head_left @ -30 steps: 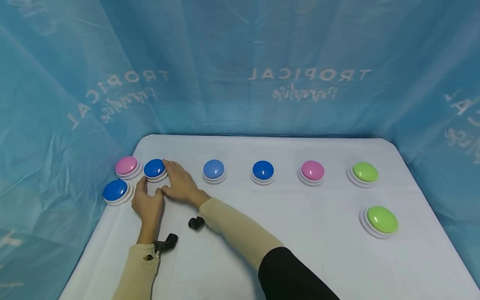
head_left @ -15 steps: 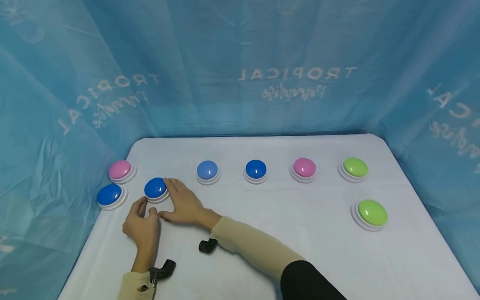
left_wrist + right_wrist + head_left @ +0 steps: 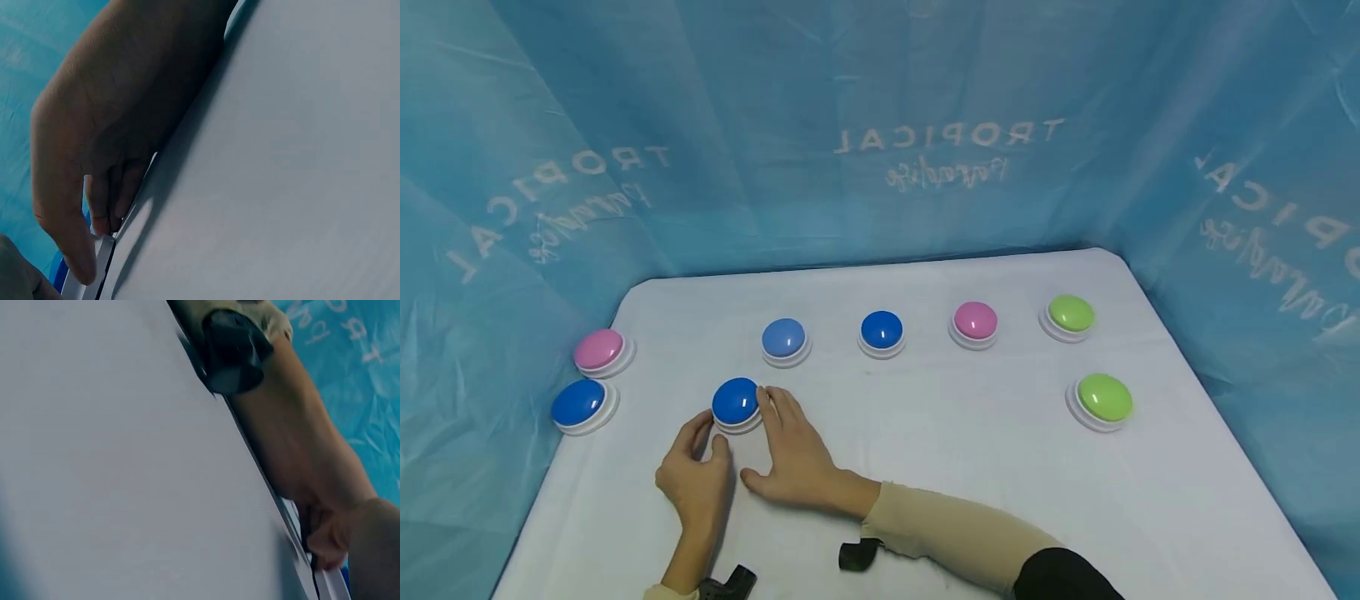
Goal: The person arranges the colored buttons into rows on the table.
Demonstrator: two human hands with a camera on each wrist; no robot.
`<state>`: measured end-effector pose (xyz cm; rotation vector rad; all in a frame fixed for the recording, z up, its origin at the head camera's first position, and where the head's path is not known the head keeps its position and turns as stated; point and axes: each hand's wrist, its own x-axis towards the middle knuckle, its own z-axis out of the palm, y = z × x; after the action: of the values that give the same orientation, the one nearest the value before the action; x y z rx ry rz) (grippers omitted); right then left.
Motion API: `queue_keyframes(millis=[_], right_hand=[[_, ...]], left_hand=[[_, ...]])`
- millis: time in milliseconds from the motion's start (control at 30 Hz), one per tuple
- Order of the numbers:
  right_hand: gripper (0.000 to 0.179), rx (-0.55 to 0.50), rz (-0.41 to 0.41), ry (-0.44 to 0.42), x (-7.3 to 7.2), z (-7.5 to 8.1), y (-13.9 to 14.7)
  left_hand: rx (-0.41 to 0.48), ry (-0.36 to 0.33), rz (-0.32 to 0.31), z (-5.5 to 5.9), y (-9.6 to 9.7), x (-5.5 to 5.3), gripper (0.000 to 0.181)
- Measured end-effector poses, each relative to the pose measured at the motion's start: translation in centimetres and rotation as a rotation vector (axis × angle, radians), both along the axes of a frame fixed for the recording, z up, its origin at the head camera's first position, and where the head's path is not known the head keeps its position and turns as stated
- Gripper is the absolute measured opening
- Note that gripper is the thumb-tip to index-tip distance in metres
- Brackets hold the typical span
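Observation:
A blue dome push button (image 3: 735, 401) on a white base sits front of the row, between both hands. The left hand (image 3: 696, 479) holds its left side, with bent fingers at the base and the thumb at its near edge. In the right wrist view, the left hand (image 3: 328, 540) has curled fingers beside the base. Across from it, the right hand (image 3: 801, 458) rests fairly straight fingers on the button's right side, its thumb spread toward the left hand. In the left wrist view, the right hand (image 3: 119, 119) reaches down over the white base (image 3: 100, 269).
Another blue button (image 3: 578, 402) and a pink button (image 3: 598, 349) stand at the table's left edge. Behind are a light blue button (image 3: 783, 337), a blue one (image 3: 882, 330) and a pink one (image 3: 975, 321). Two green buttons (image 3: 1105, 397) are right. Blue curtains (image 3: 850, 208) surround the white table.
Both hands have brought the blue button toward the person, away from the pink button and out of the back row. The right thumb has spread from the base. The head view has turned right.

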<state>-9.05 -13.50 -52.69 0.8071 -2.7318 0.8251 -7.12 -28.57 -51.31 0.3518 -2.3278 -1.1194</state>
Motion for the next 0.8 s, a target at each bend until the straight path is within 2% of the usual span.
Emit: queue_keyframes(millis=[133,267,500,633,800], right_hand=[[0.109,-0.096,-0.088,-0.020,1.8,0.0,2.3],[0.105,-0.183,-0.154,-0.044,2.9,0.1,5.6],[0.095,-0.196,-0.269,-0.035,4.4,0.1,12.4],[0.088,-0.224,-0.341,-0.001,5.0,0.1,15.9],[0.082,-0.251,-0.396,0.032,5.3,0.0,19.6]], left_hand=[[-0.025,-0.018,-0.092,-0.3,1.9,0.6,0.039],[-0.071,-0.004,-0.201,-0.8,4.4,1.2,0.041],[-0.149,0.063,-0.445,-1.4,8.9,2.5,0.053],[-0.187,0.066,-0.615,-1.3,11.0,2.6,0.057],[-0.198,0.058,-0.785,-0.9,13.2,2.1,0.060]])
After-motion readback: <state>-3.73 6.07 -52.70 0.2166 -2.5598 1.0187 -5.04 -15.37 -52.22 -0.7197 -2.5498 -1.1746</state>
